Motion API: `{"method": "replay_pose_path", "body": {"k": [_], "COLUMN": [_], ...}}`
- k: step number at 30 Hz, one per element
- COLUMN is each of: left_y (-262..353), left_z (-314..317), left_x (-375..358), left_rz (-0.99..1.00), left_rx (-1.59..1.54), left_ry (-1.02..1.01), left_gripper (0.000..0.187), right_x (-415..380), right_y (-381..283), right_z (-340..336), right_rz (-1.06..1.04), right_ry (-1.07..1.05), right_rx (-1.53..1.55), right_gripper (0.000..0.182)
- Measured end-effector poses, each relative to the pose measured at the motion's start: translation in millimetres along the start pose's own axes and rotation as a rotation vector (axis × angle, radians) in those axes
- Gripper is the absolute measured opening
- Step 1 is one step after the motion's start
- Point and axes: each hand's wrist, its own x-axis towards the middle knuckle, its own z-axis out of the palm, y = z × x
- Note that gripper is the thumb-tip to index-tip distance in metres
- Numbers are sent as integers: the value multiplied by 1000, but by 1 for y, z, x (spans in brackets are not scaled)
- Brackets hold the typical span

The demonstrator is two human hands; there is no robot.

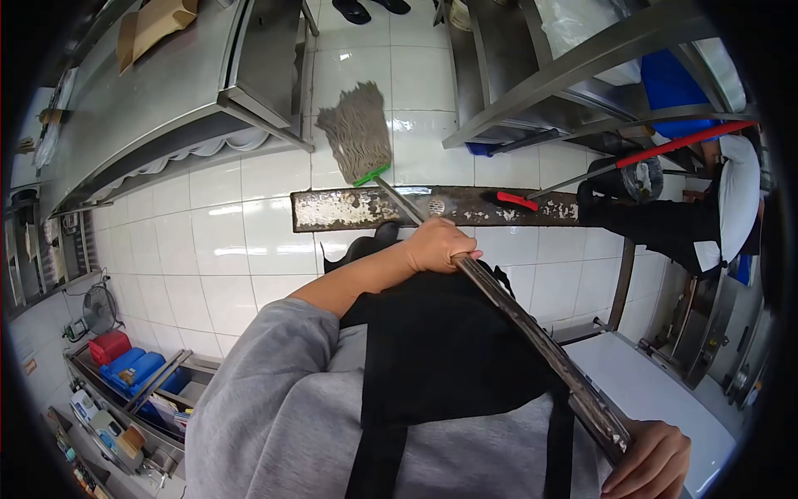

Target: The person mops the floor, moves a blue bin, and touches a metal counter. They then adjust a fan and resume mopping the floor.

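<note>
A long worn mop handle [532,328] runs diagonally across the front of my body. My left hand [439,245] is wrapped round its middle, above the dark apron. Near the handle's lower right end, my right hand [652,459] is closed round it. At the far end, a green clamp [371,175] holds a grey mop head [356,131], spread on the white tiled floor. Between me and the mop head lies a rusty, worn metal drain cover [332,209], which the handle crosses.
At the right a co-worker in dark trousers [657,212] stands by a red-handled brush [517,200], its head on the drain cover. Steel counters [158,100] stand upper left, steel shelving [573,75] upper right. Blue containers [137,368] are lower left; a white-topped surface [648,399] is lower right.
</note>
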Motion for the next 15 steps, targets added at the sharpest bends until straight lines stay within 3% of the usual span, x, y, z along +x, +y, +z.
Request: {"method": "replay_pose_path", "body": {"k": [5,6,7,8,9,11,13,15], "left_y": [-68,-88,-111,-127,-151,-182,-198,-199], "left_z": [-49,-61,-70,-78,-75,-81,-78,-70], "left_x": [7,12,20,29,38,56,68,77], "left_rz": [75,-10,-28,-112,-71,-297,-268,-285], "left_rx": [57,53,-2,76,92,141,226,226], "left_ry": [-14,-102,-103,-121,22,19,103,51], "left_gripper": [24,12,11,15,30,37,39,41], "right_x": [30,26,21,14,6,-6,-12,-21], "right_y": [45,61,77,91,105,142,157,157], "right_z": [12,9,5,3,-1,-6,-1,0], "right_rz": [122,60,-1,-11,-19,-44,151,182], "right_ry": [-92,-80,-69,-17,36,193,321,327], "right_rx": [-26,-98,-171,-210,-248,-341,-475,-529], "right_gripper": [28,27,27,31,35,26,15,10]}}
